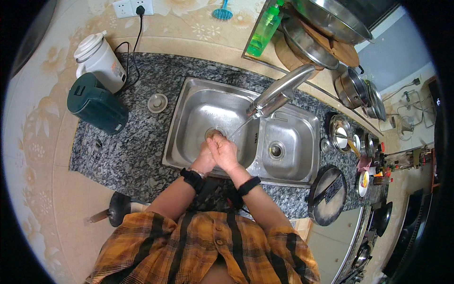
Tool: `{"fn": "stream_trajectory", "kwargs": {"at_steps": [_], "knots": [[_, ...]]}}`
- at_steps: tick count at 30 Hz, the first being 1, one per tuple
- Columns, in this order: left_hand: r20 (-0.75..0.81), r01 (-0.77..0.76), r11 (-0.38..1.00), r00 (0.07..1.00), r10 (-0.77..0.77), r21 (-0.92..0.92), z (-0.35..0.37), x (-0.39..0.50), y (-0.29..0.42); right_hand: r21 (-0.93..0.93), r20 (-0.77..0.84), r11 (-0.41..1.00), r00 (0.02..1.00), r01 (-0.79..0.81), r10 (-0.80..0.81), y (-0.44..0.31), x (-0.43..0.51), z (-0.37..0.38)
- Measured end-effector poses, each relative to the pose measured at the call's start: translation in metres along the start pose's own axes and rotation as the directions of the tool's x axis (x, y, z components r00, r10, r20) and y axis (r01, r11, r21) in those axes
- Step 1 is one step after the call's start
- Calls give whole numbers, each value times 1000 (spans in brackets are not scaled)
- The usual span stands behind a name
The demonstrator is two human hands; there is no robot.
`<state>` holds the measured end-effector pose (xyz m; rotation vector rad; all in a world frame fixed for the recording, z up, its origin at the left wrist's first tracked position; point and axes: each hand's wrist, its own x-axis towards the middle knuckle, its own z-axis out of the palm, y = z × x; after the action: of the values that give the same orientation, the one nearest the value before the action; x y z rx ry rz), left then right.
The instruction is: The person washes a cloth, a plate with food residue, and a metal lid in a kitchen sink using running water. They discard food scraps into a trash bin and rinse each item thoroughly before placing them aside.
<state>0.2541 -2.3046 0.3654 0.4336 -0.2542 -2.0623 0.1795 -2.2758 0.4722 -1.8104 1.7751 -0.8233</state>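
Note:
My left hand and my right hand are pressed together over the larger basin of a stainless steel double sink. The right hand overlaps the left, and its fingers look curled. Whether anything lies between the palms is hidden. From the chrome faucet a thin stream of water slants down beside the right hand's fingers. Just beyond the fingertips is the basin's drain, partly covered by the hands. A second drain sits in the smaller basin on the right.
On the granite counter, left, stand a white kettle, a dark green pitcher and a metal sink strainer. Right of the sink are a round chopping board with a cleaver and several dishes. A green pump bottle and metal basins stand behind.

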Motion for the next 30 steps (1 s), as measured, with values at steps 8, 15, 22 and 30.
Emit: {"fn": "stream_trajectory", "kwargs": {"at_steps": [8, 15, 22, 30], "knots": [[-457, 171, 976, 885, -91, 137, 48, 1, 15, -238, -150, 961, 983, -143, 109, 12, 30, -9], [46, -65, 419, 997, 55, 906, 34, -12, 39, -52, -207, 997, 977, -58, 46, -18, 10, 3], [-478, 185, 966, 875, -77, 183, 60, -4, 34, -139, -187, 939, 940, -314, 286, 28, 31, -9], [-297, 327, 578, 943, -151, 748, 57, -19, 89, 541, 48, 671, 816, -506, 576, 89, 20, -21]]}}
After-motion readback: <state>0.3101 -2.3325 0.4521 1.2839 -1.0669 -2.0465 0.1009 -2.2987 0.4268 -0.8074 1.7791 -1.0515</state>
